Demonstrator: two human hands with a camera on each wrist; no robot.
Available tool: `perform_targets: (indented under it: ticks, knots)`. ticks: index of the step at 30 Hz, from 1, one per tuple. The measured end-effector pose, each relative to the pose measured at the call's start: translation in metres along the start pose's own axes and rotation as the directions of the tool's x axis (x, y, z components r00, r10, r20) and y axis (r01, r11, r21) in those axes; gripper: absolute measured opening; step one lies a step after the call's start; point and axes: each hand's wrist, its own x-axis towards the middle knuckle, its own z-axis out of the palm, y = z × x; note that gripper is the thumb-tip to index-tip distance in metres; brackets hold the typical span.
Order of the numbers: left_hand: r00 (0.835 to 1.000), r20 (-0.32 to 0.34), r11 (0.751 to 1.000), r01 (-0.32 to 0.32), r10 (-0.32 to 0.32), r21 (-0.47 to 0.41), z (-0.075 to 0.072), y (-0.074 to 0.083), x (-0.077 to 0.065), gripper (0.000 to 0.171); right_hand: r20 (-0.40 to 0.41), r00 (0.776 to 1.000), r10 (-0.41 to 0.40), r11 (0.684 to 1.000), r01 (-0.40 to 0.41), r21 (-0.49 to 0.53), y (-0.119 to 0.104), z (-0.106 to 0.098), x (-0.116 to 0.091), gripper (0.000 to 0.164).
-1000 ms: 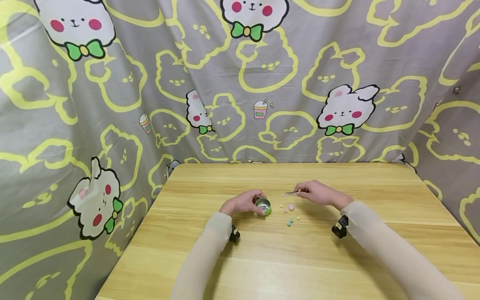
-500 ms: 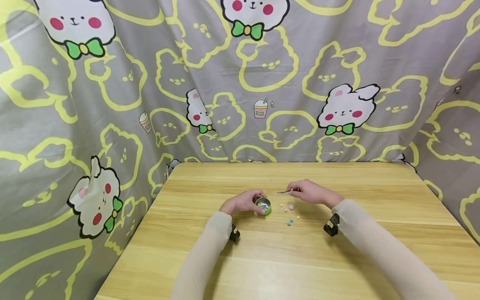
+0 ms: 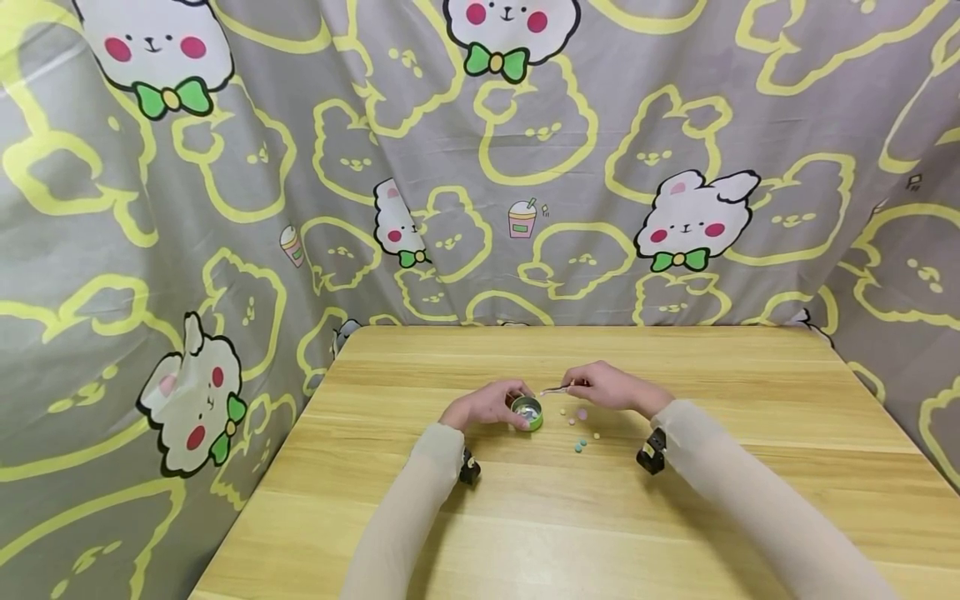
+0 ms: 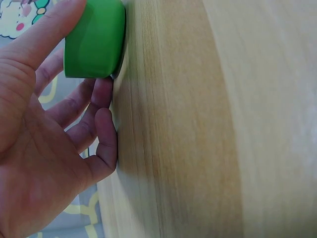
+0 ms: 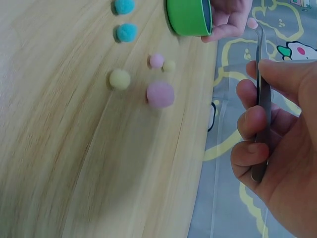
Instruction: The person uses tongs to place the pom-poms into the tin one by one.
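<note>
A round green tin (image 3: pixel 535 427) stands on the table, its open top facing up. My left hand (image 3: pixel 486 404) grips its side; in the left wrist view the thumb lies along the tin's green wall (image 4: pixel 94 42). What lies inside is too small to make out. With curled fingers, my right hand (image 3: pixel 609 387) holds bent-tip metal tweezers (image 5: pixel 262 47). A tiny pale pink pompom (image 5: pixel 252 23) sits at their tips, just above and right of the tin's rim in the head view.
Loose pompoms lie right of the tin: a larger pink one (image 5: pixel 160 94), a small pink one (image 5: pixel 156 60), a yellow one (image 5: pixel 120 79), a smaller yellow one (image 5: pixel 169 65) and two blue ones (image 5: pixel 127 32). A patterned curtain (image 3: pixel 570 167) hangs behind the wooden table (image 3: pixel 525 533).
My right hand has moved left with the tweezers and the pale pink pompom, bringing them close to the tin. The left hand and the tin have stayed in place.
</note>
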Motion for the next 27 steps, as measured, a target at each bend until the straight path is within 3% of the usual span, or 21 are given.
perform_targets:
  ticks: [15, 27]
  knots:
    - [1.0, -0.001, 1.0, -0.016, 0.016, 0.0, 0.001, -0.001, -0.001, 0.042, 0.019, 0.999, -0.026, 1.0, 0.026, -0.004, -0.009, 0.005, 0.008, 0.016]
    - [1.0, 0.002, 0.999, -0.015, 0.015, 0.028, 0.0, -0.001, 0.001, 0.042, 0.048, 0.999, -0.002, 1.0, 0.002, 0.011, -0.014, 0.007, 0.011, 0.018]
